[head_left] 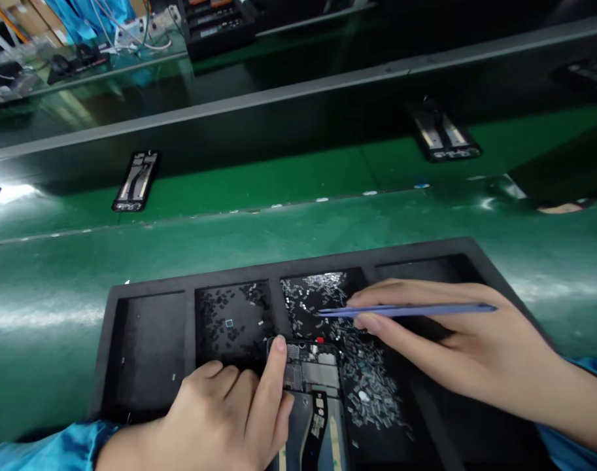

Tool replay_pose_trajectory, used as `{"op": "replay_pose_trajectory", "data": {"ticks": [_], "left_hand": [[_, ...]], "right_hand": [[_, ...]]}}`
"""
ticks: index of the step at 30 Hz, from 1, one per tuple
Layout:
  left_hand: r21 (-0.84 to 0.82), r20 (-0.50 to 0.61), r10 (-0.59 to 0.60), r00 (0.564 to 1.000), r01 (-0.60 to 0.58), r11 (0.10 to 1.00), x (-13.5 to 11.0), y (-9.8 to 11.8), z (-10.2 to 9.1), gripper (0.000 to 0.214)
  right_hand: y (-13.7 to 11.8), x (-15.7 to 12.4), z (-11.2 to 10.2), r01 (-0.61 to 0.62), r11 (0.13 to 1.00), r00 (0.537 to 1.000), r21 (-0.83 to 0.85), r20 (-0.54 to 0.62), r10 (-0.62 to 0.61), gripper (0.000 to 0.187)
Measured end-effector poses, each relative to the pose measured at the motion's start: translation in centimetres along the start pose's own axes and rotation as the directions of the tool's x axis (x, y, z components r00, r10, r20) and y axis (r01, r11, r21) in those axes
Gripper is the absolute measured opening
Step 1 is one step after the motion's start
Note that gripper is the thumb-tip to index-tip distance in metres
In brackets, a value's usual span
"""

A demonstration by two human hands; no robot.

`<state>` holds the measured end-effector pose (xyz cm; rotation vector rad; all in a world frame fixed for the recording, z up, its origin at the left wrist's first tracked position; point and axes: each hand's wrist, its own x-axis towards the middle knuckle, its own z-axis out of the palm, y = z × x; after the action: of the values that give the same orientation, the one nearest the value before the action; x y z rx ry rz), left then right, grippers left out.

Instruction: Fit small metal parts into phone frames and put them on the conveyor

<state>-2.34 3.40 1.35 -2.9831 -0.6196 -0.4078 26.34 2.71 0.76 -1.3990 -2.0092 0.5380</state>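
My left hand [224, 412] is at an opened phone [322, 374] with bare circuit board, shields and a black flex cable showing. Its index fingertip presses the phone's top left corner, the thumb lies at the left side and the other fingers are curled. A small red piece [320, 340] sits at the phone's top edge. In my right hand [465, 347], pinched between thumb and fingers, are blue-purple tweezers [401, 310]. Their tips point left, over many tiny silvery pieces [371, 386] in a compartment of the black tray [239, 271]. The phone lies over the tray's front part.
Another tray compartment holds small dark pieces [220, 307]. Beyond the tray, one opened phone [136, 181] lies on the green surface at left and another phone [445, 134] at right. A long grey-edged ledge [278, 97] crosses behind them. Cables [141, 42] and a black rack [220, 29] stand farther back.
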Motion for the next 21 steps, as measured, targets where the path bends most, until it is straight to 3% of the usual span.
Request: {"op": "replay_pose_trajectory", "data": {"ticks": [3,9,17,21], "left_hand": [[-0.009,-0.009,-0.003,1.000,0.003,1.000,0.0,0.1,0.1,0.040],[-0.001,-0.038,0.005,0.999,-0.005,1.000,-0.2,0.1,-0.1,0.040],[-0.007,-0.111,-0.012,0.994,0.011,1.000,-0.1,-0.1,-0.1,0.035],[0.006,-0.074,-0.116,0.990,0.117,0.993,-0.7,1.1,-2.1,0.039]], "right_hand": [[-0.2,0.6,0.0,-0.139,0.988,0.990,0.064,0.001,0.139,0.016],[-0.5,1.2,0.2,-0.291,0.935,0.957,0.202,0.056,0.286,0.019],[0.4,1.5,0.5,-0.364,0.886,0.927,0.289,0.209,0.313,0.033],[0.7,1.6,0.7,-0.392,0.834,0.913,0.389,0.276,0.301,0.038]]}}
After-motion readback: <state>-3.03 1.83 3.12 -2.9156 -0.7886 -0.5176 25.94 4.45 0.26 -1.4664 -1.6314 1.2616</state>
